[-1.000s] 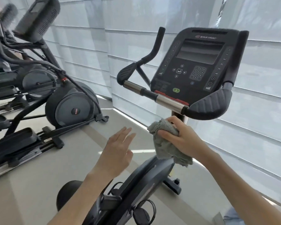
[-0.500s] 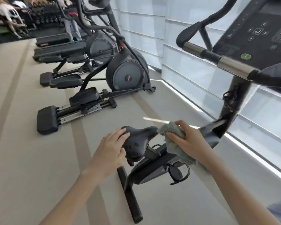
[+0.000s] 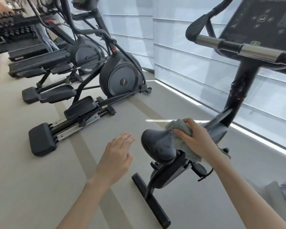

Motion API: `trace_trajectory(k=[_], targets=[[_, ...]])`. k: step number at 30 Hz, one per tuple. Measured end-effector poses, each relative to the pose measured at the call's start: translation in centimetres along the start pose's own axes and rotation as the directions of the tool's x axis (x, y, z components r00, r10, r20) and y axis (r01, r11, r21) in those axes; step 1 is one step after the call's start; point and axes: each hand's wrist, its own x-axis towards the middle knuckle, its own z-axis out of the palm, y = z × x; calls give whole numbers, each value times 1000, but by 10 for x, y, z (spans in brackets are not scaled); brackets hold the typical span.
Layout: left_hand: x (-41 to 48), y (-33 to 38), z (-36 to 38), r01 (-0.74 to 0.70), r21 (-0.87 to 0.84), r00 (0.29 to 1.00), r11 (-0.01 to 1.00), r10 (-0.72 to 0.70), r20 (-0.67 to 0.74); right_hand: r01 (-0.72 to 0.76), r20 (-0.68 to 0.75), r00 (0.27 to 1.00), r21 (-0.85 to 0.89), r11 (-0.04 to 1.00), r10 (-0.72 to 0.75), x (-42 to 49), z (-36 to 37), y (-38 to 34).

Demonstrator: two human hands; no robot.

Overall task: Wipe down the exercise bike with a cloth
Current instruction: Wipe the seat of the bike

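bright window backlight, slight blur, warped edges

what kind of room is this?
Most likely a gym: an exercise bike in front, elliptical trainers lined up along the shaded windows, and what looks like a dumbbell rack at the far end.

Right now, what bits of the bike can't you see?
Head view only:
- Console: cut off by top and right edges; its button labels are too small.
- Front of saddle: covered by cloth in right hand.
- Pedal: partly behind right wrist.
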Motion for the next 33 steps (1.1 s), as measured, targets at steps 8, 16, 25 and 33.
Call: trace_trajectory(k=[8,16,25,33], targets=[[-2,-108,-16,-156,-13,982,988,157,104,-164,-224,955,137,977,192,0,65,-49],[51,-100,41,-405,-151,879,902,430,208,-348,-430,799,239,907,420,-17,79,-34],[132,-94,114,-535,-186,763,824,565,313,-437,-424,754,246,865,502,18,150,36],[183,-90,166,-547,-243,713,801,598,366,-538,-252,843,-438,720,476,28,200,78]])
